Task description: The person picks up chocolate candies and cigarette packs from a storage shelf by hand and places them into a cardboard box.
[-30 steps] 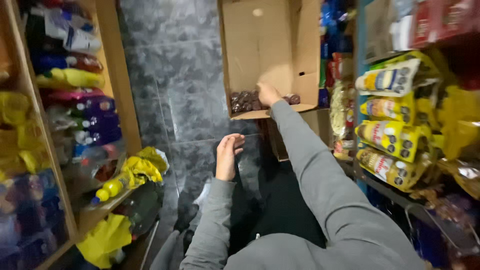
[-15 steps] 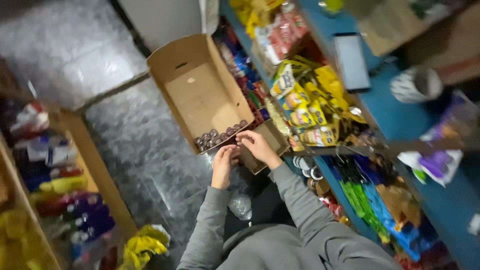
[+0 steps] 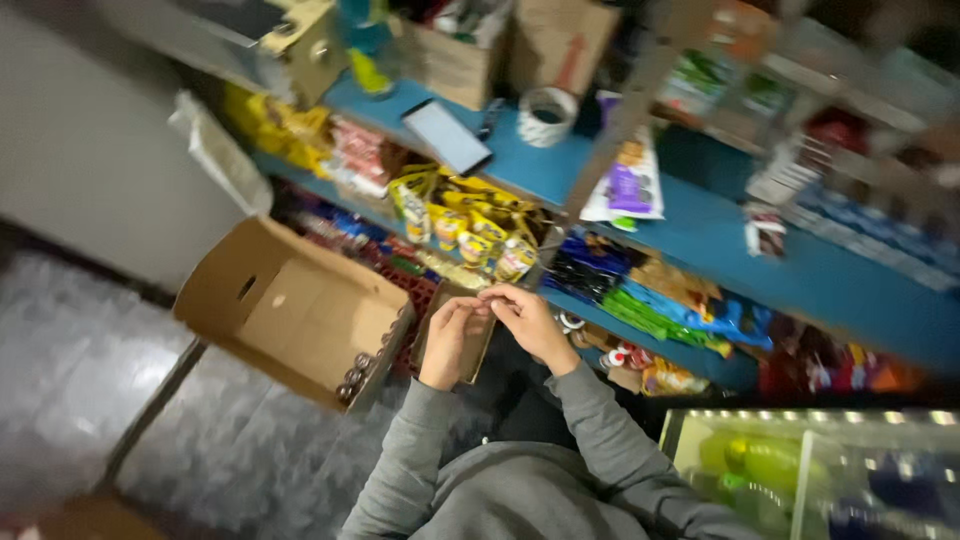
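A shop aisle with a grey tiled floor [image 3: 90, 370] is showing, with blue shelves [image 3: 700, 230] running from twelve to three o'clock, crowded with snack bags. One open cardboard box [image 3: 290, 310] is lying at nine o'clock of the hands, a few small dark items sitting at its lower edge. The left hand [image 3: 447, 335] and right hand [image 3: 525, 320] are meeting fingertip to fingertip at the centre, pinching something too small and blurred to make out, over a box flap [image 3: 470, 350].

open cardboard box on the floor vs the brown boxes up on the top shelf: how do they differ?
The open cardboard box lies tipped on the floor, its inside showing, nearly empty bar small dark items at one edge. The shelf boxes stand upright, at least one holding goods. Floor box looks larger. Both are plain brown cardboard.
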